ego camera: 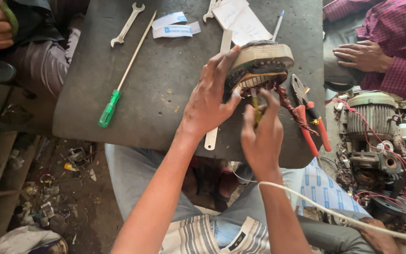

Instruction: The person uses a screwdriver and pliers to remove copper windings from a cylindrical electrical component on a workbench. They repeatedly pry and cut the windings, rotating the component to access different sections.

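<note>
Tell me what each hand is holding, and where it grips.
The left hand steadies the motor core, fingers on its left side. The right hand pinches a thin yellow tool by its shaft, tip at the copper windings.

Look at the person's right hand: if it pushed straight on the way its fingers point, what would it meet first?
Most likely the motor stator. The right hand points up at its copper windings, pinching a thin yellowish tool already at them. Depth is hard to judge.
</note>
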`<state>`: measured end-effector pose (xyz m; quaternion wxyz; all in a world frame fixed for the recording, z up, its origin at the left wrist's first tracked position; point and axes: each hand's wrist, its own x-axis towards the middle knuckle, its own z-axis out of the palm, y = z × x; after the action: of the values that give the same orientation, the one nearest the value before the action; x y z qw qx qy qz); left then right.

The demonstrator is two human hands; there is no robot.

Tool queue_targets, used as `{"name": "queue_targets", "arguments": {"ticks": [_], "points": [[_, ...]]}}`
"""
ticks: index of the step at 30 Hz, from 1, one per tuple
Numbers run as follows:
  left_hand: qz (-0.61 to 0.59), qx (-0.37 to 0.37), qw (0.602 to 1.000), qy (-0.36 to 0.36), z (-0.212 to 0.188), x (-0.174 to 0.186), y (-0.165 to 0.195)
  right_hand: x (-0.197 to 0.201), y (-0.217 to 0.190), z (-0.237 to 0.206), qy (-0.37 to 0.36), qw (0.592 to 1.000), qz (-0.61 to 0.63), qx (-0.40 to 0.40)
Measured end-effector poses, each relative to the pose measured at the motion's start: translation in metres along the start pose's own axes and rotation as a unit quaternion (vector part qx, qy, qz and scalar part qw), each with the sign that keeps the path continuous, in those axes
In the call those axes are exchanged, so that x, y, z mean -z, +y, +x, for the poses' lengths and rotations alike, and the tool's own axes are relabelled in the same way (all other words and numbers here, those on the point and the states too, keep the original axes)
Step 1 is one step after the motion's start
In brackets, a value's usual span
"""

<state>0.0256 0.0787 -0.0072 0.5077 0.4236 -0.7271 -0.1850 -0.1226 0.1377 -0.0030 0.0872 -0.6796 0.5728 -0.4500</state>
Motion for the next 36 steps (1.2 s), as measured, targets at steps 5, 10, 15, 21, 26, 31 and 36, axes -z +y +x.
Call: {"name": "queue_targets", "arguments": {"ticks": [5,10,15,21,26,31,36], "points": [[0.017,-0.003,1.0,0.004,0.002,0.001,0.0,-0.011,0.008,0.031,-0.039,0.977,-0.209,-0.025],[0.021,-0.003,1.0,0.008,0.002,0.002,0.001,-0.013,0.019,0.03,-0.003,0.977,-0.212,0.02],[0.042,0.0,0.999,0.005,0.002,0.0,0.001,-0.014,0.033,0.026,0.031,0.987,-0.154,0.046],[0.052,-0.008,0.999,0.01,0.004,0.003,0.005,-0.009,0.029,0.024,0.033,0.996,-0.083,0.021],[0.038,0.002,0.999,0.0,0.004,0.003,0.002,-0.012,0.017,0.021,0.007,0.995,-0.102,0.012],[0.043,0.002,0.999,0.005,0.001,-0.006,-0.006,-0.008,0.026,0.023,-0.001,0.985,-0.167,0.054],[0.205,-0.06,0.975,0.063,0.002,0.004,-0.005,-0.006,0.026,0.02,-0.022,0.988,-0.136,0.069]]}}
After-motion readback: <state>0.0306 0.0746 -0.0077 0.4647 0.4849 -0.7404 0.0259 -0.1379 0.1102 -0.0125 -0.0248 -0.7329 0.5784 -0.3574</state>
